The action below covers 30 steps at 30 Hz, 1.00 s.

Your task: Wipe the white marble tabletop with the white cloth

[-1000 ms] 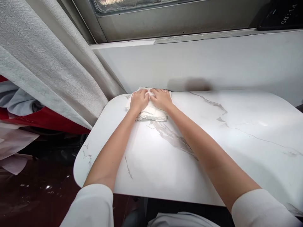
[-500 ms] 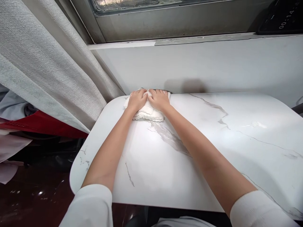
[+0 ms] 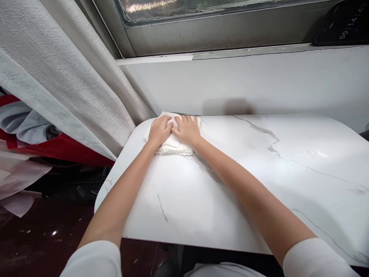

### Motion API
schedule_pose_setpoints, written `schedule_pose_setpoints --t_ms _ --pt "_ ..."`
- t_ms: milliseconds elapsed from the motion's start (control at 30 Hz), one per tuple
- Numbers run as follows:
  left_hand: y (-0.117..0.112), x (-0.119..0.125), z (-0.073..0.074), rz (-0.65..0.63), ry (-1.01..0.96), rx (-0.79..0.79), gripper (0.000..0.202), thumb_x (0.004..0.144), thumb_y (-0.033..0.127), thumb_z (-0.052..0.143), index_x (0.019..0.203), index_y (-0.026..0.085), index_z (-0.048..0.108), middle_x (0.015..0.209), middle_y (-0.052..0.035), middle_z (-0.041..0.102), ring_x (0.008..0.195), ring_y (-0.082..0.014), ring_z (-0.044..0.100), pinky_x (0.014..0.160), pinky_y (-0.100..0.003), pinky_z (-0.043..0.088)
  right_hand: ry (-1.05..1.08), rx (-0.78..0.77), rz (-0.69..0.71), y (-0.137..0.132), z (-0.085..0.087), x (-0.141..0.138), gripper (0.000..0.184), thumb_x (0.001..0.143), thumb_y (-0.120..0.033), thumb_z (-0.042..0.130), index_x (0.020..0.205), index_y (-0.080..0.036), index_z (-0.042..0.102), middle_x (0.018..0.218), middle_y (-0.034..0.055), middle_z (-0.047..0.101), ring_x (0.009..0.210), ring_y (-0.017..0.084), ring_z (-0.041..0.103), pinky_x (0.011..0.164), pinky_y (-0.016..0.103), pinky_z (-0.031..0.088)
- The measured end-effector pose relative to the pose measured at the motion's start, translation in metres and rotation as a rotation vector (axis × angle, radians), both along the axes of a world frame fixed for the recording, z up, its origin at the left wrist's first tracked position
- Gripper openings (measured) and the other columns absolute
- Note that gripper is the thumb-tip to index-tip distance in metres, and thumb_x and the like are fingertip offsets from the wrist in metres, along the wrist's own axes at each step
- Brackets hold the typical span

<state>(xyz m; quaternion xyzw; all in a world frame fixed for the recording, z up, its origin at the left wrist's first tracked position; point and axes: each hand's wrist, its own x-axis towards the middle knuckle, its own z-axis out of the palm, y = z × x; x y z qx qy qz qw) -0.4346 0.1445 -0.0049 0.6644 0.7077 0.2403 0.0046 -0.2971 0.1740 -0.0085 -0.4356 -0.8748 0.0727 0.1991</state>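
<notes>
A folded white cloth (image 3: 173,149) with a ruffled edge lies on the white marble-patterned table (image 3: 187,207), near its far left part. On the cloth's left half rests my left hand (image 3: 160,131), palm down with its fingers stretched forward. My right hand (image 3: 186,130) lies flat over the other half, fingers spread. The two thumbs almost meet in the middle. Both arms reach out straight, and the hands cover much of the cloth.
A grey-white curtain (image 3: 77,69) hangs along the table's left side. Behind the table stand a pale wall panel (image 3: 259,77) and a window frame (image 3: 216,34). A dark device with a timer (image 3: 343,27) sits on the ledge. Red fabric (image 3: 69,148) shows at left.
Both hands and the cloth have slid a little left and toward me, away from the table's far edge. The view has shifted slightly.
</notes>
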Motion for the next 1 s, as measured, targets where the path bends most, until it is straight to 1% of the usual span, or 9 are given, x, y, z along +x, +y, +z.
schedule_pose_setpoints --t_ms 167,300,467,567,633,767,867,933,1000 --pt "-0.045 -0.004 0.003 -0.017 0.009 -0.028 0.040 0.092 0.031 0.034 0.120 0.018 0.059 0.132 -0.0098 0.063 0.128 -0.0258 0.052 0.114 -0.044 0.032 0.028 0.050 -0.023 -0.046 -0.004 -0.002 0.042 0.099 -0.036 0.035 0.129 -0.014 0.057 0.118 0.0156 0.061 0.113 0.030 0.050 0.109 0.051 0.024" --pt "-0.089 0.000 0.003 0.015 0.019 -0.048 0.044 0.093 0.035 0.032 0.125 0.019 0.057 0.140 -0.0097 0.059 0.135 -0.0250 0.047 0.118 -0.045 0.027 0.030 0.099 0.017 -0.086 -0.007 0.002 0.045 0.100 -0.036 0.032 0.130 -0.013 0.056 0.115 0.0168 0.061 0.111 0.032 0.050 0.109 0.053 0.025" --pt "-0.151 0.005 0.002 0.057 0.045 -0.059 0.048 0.095 0.040 0.027 0.129 0.021 0.055 0.145 -0.0092 0.055 0.140 -0.0244 0.043 0.120 -0.047 0.024 0.044 0.108 0.099 -0.137 -0.005 0.009 0.046 0.098 -0.035 0.034 0.131 -0.011 0.055 0.120 0.0203 0.059 0.115 0.034 0.049 0.110 0.058 0.024" --pt "-0.187 0.008 0.003 0.074 0.047 -0.057 0.051 0.096 0.043 0.025 0.130 0.020 0.055 0.145 -0.0109 0.055 0.141 -0.0264 0.043 0.120 -0.050 0.025 0.055 0.101 0.160 -0.166 -0.003 0.012 0.049 0.098 -0.034 0.035 0.135 -0.008 0.052 0.127 0.0242 0.056 0.119 0.037 0.049 0.111 0.060 0.024" --pt "-0.210 0.010 0.003 0.100 0.052 -0.056 0.051 0.097 0.044 0.025 0.131 0.021 0.055 0.144 -0.0114 0.055 0.140 -0.0282 0.043 0.120 -0.051 0.026 0.067 0.094 0.211 -0.184 -0.002 0.016 0.050 0.098 -0.035 0.034 0.137 -0.007 0.051 0.133 0.0264 0.054 0.123 0.038 0.048 0.112 0.060 0.024" --pt "-0.253 0.012 0.000 0.133 0.068 -0.047 0.049 0.098 0.043 0.026 0.135 0.024 0.052 0.145 -0.0115 0.055 0.140 -0.0295 0.044 0.119 -0.054 0.028 0.092 0.066 0.308 -0.213 0.001 0.023 0.052 0.099 -0.037 0.035 0.139 -0.008 0.050 0.139 0.0280 0.050 0.129 0.039 0.045 0.113 0.061 0.024" --pt "-0.272 0.008 -0.003 0.130 0.088 -0.037 0.047 0.099 0.041 0.026 0.138 0.027 0.048 0.145 -0.0113 0.053 0.140 -0.0297 0.044 0.118 -0.056 0.029 0.094 0.035 0.357 -0.226 0.004 0.023 0.052 0.098 -0.039 0.037 0.140 -0.009 0.050 0.142 0.0279 0.049 0.132 0.039 0.044 0.112 0.061 0.026" --pt "-0.276 0.002 -0.003 0.119 0.102 -0.035 0.046 0.099 0.041 0.027 0.139 0.030 0.046 0.145 -0.0101 0.054 0.140 -0.0291 0.044 0.118 -0.055 0.030 0.093 0.006 0.366 -0.229 0.005 0.018 0.052 0.098 -0.040 0.037 0.140 -0.010 0.050 0.142 0.0273 0.049 0.132 0.038 0.045 0.112 0.062 0.027" --pt "-0.274 -0.004 -0.001 0.115 0.113 -0.039 0.045 0.098 0.042 0.027 0.138 0.032 0.047 0.144 -0.0095 0.055 0.139 -0.0283 0.045 0.117 -0.054 0.031 0.097 -0.010 0.363 -0.229 0.005 0.012 0.052 0.098 -0.039 0.037 0.140 -0.011 0.050 0.142 0.0273 0.049 0.131 0.038 0.046 0.111 0.062 0.028"
